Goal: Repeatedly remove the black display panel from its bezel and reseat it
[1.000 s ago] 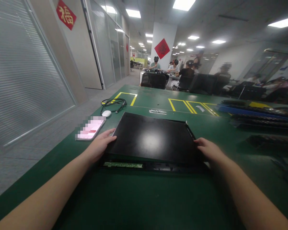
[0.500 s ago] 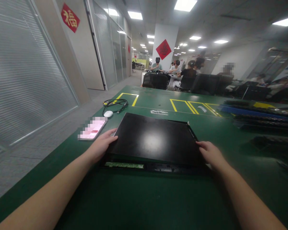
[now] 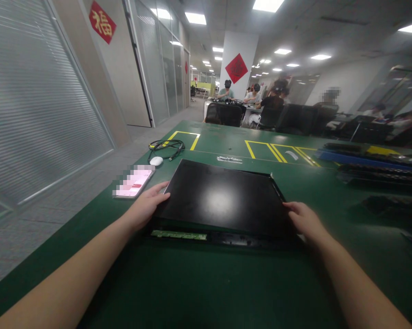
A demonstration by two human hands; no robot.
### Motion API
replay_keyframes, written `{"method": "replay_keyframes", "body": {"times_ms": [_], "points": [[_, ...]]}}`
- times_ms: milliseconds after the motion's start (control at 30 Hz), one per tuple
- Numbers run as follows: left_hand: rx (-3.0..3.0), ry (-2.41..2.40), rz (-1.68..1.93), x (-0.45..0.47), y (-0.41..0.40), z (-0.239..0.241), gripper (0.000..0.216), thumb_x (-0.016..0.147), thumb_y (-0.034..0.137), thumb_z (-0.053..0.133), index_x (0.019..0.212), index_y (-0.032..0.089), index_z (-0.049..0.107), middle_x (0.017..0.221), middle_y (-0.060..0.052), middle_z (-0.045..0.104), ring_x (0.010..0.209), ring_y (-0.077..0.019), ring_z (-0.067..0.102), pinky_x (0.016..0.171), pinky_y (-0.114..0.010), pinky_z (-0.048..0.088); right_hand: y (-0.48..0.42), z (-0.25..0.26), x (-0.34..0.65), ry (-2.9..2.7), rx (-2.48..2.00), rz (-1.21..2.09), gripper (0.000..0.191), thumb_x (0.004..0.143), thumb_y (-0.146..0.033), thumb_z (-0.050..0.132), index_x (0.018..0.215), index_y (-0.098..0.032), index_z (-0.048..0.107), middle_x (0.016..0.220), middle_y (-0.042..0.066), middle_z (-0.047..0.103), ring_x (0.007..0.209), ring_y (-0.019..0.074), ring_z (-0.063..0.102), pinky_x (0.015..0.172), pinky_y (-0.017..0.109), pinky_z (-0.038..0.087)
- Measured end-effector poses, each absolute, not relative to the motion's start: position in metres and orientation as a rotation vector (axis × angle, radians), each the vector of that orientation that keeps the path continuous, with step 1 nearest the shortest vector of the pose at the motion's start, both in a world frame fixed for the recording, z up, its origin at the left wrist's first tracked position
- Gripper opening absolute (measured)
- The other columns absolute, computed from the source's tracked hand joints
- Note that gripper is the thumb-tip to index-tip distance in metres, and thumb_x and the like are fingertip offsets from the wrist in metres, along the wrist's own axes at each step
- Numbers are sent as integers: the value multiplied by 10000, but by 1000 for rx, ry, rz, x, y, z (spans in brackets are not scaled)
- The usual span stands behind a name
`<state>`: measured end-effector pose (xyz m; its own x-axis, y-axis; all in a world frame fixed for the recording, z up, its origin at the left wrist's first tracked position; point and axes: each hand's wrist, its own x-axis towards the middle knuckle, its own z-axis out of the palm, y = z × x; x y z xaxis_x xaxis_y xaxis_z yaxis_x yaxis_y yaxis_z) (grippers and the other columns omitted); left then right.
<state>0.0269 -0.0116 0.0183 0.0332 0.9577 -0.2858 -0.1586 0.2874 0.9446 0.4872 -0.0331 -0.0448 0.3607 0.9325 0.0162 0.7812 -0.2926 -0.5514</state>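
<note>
Centre of the frame, and here's the glossy, flat black rectangular panel (image 3: 209,192), a pale glare across its smooth face, lying slightly askew over a shallow black housing (image 3: 240,240); how deep it sits, I can't tell. Along the housing's near edge runs a narrow green circuit-board strip (image 3: 178,235). The left hand (image 3: 146,208) has its grip around the panel's left edge, thumb on top; the right hand (image 3: 303,220) has its grip on the right edge, beside the housing's rim. All on the smooth dark-green desk (image 3: 212,288)! Left of centre: a slim phone with a pink screen (image 3: 134,182), a rounded white object (image 3: 156,161), a coiled black cable (image 3: 171,158). Right of frame, blurred dark parts (image 3: 373,176) beside a long blue piece (image 3: 356,158).
</note>
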Motion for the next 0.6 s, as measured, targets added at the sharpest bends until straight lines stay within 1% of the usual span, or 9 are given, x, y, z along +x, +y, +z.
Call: {"method": "replay_keyframes", "body": {"times_ms": [133, 233, 433, 533, 600], "points": [[903, 1212, 1044, 26, -11, 17, 591, 856, 21, 563, 1430, 135, 486, 854, -102, 810, 681, -222, 770, 590, -267, 599, -33, -49, 491, -1426, -2125, 466, 447, 753, -201, 505, 1138, -188, 732, 974, 92, 716, 787, 202, 660, 676, 302, 508], [908, 1216, 1038, 26, -11, 16, 576, 851, 24, 573, 1410, 145, 500, 852, -96, 808, 684, -225, 770, 583, -271, 598, -32, -53, 494, -1386, -2097, 499, 440, 752, -216, 514, 1134, -192, 732, 951, 86, 722, 798, 205, 664, 682, 302, 507], [904, 1256, 1055, 27, -12, 18, 520, 833, 27, 580, 1336, 158, 549, 846, -78, 801, 681, -223, 767, 572, -272, 596, -31, -54, 495, -1347, -2101, 567, 456, 748, -215, 533, 1164, -182, 718, 992, 93, 725, 841, 207, 666, 706, 295, 504], [913, 1274, 1041, 27, -11, 17, 493, 833, 32, 578, 1307, 166, 552, 798, -60, 790, 659, -218, 761, 570, -276, 596, -32, -54, 495, -1328, -2104, 577, 447, 761, -222, 532, 1167, -188, 717, 1040, 101, 719, 844, 205, 665, 692, 291, 501], [915, 1278, 1031, 26, -10, 16, 484, 834, 32, 571, 1296, 174, 542, 761, -49, 781, 637, -217, 756, 561, -280, 593, -32, -54, 495, -1316, -2102, 577, 443, 759, -214, 535, 1162, -188, 718, 1028, 102, 721, 838, 205, 664, 687, 291, 501]]}}
